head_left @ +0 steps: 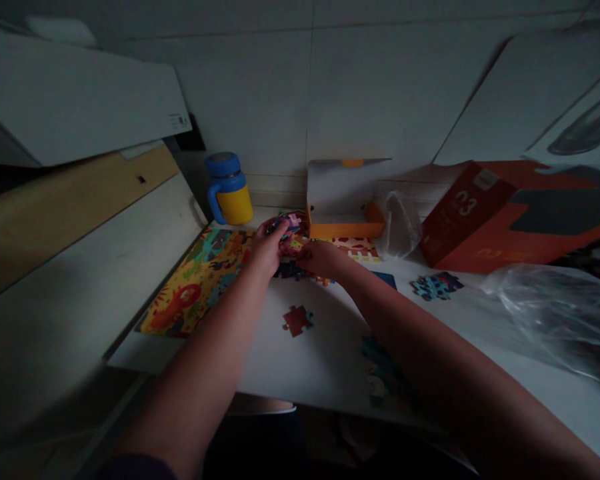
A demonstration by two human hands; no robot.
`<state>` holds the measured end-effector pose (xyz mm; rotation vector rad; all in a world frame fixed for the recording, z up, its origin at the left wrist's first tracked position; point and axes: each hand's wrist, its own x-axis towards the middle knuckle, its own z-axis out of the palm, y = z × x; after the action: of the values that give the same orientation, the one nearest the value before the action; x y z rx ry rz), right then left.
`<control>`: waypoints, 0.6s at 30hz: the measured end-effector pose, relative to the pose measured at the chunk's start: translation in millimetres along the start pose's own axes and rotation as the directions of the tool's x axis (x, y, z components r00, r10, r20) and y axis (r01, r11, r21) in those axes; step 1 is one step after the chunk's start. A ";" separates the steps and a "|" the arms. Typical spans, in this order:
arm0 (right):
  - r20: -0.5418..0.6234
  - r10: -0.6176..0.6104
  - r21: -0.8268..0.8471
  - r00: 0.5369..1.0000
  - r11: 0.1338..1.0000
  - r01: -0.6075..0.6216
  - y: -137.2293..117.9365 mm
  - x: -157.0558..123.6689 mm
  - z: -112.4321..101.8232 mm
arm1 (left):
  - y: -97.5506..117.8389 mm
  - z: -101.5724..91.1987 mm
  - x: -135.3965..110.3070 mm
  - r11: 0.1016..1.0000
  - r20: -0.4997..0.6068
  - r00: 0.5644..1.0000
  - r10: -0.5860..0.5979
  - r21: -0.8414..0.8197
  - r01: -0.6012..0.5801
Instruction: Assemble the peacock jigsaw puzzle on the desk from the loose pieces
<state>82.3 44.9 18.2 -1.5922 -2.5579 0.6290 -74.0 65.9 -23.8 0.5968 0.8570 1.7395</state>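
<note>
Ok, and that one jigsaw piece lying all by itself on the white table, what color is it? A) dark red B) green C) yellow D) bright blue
A. The loose jigsaw piece is dark red, and it lies apart from the other pieces on the white tabletop.

1. The puzzle (193, 283) lies on the left part of the bench (265, 367).
2. One loose piece (297, 320) lies on the bench, right of the puzzle.
3. Behind the puzzle stands a flask (229, 190), and at its right is an open box (345, 200).
4. A carton (480, 220) stands at back right, and a plastic bag (555, 313) lies before it.
</note>
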 end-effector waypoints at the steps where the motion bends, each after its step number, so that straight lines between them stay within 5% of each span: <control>1: -0.003 0.003 -0.033 1.000 0.999 -0.004 -1.2 0.5 0.2 | -1.2 -1.2 0.9 1.000 -0.011 1.000 -0.008 0.000 0.008; 9: -0.012 0.010 -0.252 1.000 0.968 -0.012 -11.5 -1.4 0.4 | -3.2 -2.8 1.8 0.998 -0.082 0.996 -0.034 0.058 0.039; 18: -0.020 -0.067 -0.299 0.998 0.953 0.058 -18.2 2.3 1.1 | -4.9 0.7 0.0 0.999 -0.098 0.995 -0.014 0.040 0.018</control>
<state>65.5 39.5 23.6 -1.5749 -2.7736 0.2172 -70.6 67.0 -27.2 0.5340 0.9656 1.7522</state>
